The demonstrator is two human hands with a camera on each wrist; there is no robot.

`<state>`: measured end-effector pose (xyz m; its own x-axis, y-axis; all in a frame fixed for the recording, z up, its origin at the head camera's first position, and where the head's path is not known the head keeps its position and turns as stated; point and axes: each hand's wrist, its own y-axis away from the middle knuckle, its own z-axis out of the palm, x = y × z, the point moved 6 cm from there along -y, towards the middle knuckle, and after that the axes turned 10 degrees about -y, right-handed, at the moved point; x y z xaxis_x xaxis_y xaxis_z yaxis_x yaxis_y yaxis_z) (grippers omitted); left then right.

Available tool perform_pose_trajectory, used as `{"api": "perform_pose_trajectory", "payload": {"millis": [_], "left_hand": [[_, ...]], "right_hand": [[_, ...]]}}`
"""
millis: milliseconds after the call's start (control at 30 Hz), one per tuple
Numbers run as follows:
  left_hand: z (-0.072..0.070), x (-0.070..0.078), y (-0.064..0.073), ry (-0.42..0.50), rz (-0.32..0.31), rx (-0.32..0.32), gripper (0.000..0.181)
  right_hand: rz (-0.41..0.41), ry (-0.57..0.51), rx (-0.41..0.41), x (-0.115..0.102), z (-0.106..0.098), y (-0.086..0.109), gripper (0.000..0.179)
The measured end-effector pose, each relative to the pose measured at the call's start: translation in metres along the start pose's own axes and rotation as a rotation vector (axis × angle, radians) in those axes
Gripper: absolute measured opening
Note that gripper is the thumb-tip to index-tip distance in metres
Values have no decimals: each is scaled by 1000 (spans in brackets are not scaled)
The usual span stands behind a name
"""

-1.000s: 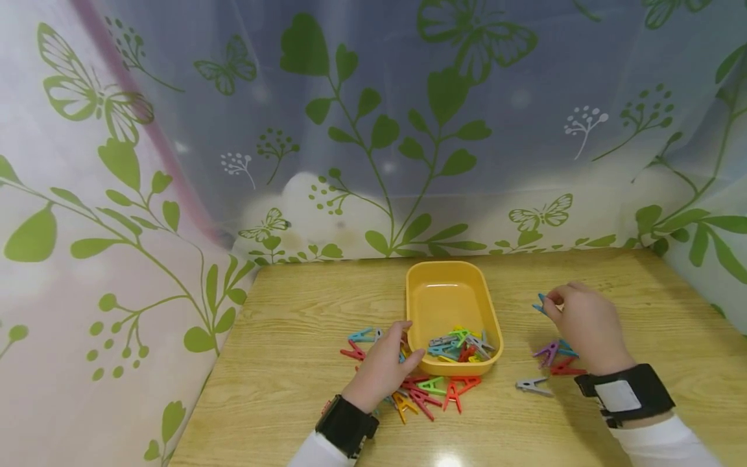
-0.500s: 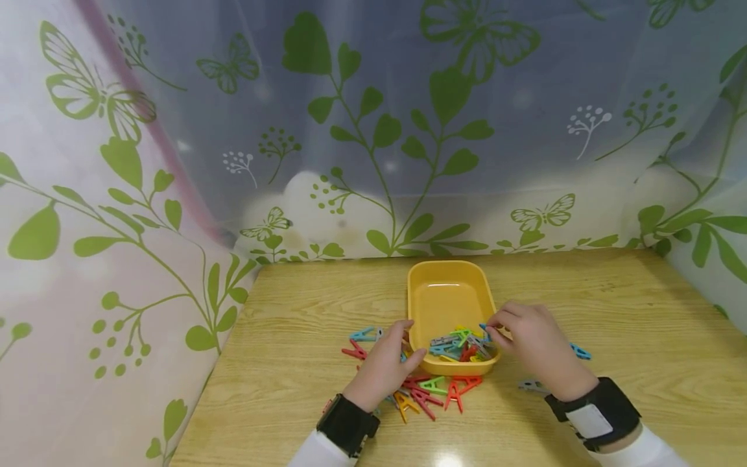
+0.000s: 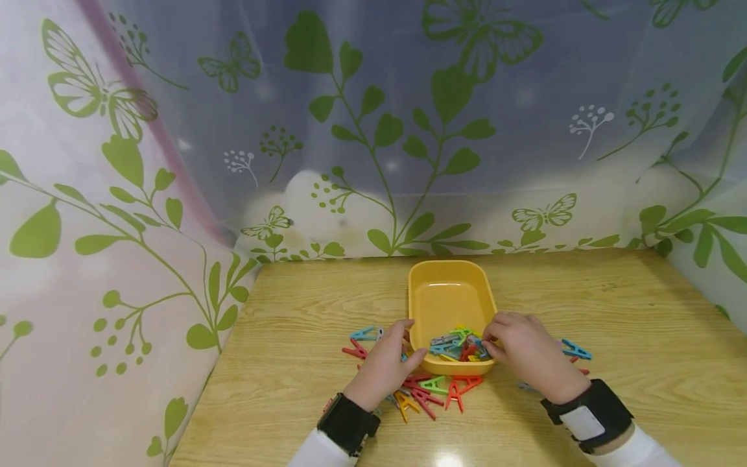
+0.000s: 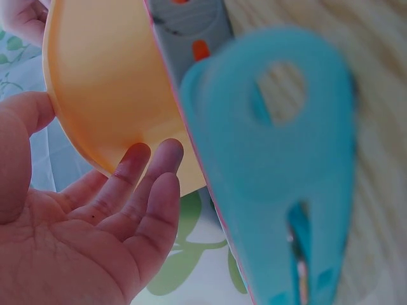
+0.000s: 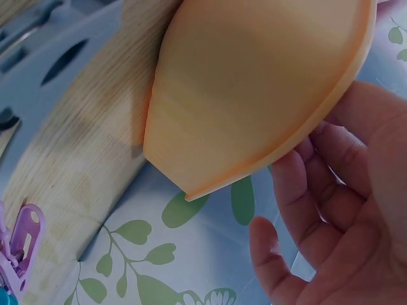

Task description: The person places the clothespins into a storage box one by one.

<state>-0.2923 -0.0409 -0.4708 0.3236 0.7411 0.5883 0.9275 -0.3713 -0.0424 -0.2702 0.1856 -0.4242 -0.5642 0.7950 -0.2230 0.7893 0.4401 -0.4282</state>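
A yellow plastic box (image 3: 452,301) holds several mixed-colour clothespins (image 3: 461,344) at its near end. My left hand (image 3: 382,366) rests at the box's left side, thumb on the rim and extended fingers along the outer wall, as the left wrist view shows. At the right rim, my right hand (image 3: 528,353) reaches over into the box. Its thumb and index finger pinch a blue clothespin (image 3: 482,349) low over the pile, mostly covered by the fingertips. The right wrist view shows the other fingers (image 5: 292,184) curled outside the box; the pinching tips are hidden behind the rim.
Loose clothespins lie left of and in front of the box, including a green one (image 3: 434,385) and a light-blue one (image 3: 363,334). Right of it lie another blue clothespin (image 3: 576,350), a grey one (image 5: 57,63) and a purple one (image 5: 25,244). A patterned curtain (image 3: 350,130) borders the wooden table (image 3: 315,292).
My right hand has carried the blue clothespin leftward from the right of the table to the box, then lowered it toward the pile. My left hand has stayed at the rim.
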Motion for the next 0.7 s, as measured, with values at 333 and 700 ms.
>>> {"api": "perform_pose_trajectory", "payload": {"millis": [333,700], "left_hand": [[1,-1,-1,-4,-3,-3,62],[1,-1,-1,-4,-3,5,62]], "right_hand": [[14,-13,-11,0,2,1,14],[27,-7,-33,2,-2,1,12]]}}
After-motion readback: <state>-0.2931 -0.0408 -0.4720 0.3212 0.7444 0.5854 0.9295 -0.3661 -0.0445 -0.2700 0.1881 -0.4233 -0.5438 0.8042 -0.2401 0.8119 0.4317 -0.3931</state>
